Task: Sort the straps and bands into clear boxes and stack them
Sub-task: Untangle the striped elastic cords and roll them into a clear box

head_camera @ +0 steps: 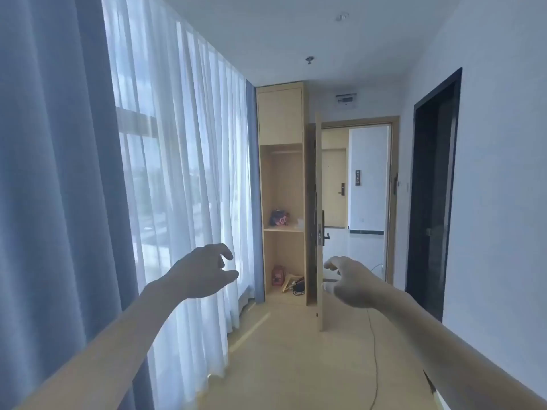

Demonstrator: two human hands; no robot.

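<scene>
Two hands out in front: left hand [204,273] and right hand [349,282], fingers loosely curled, gripping nothing. No straps, bands or clear boxes in view. Straps likely light, floppy; I'd pinch mid-length. Tall pale wooden cabinet [281,119] ahead.

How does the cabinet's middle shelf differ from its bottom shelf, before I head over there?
The middle shelf is the taller bay and holds a dark-and-pink thing beside a pale one. The bottom shelf is shorter and holds a red thing, a light wooden piece and a black cable. Both are open-fronted bays of the same light wood cabinet.
</scene>
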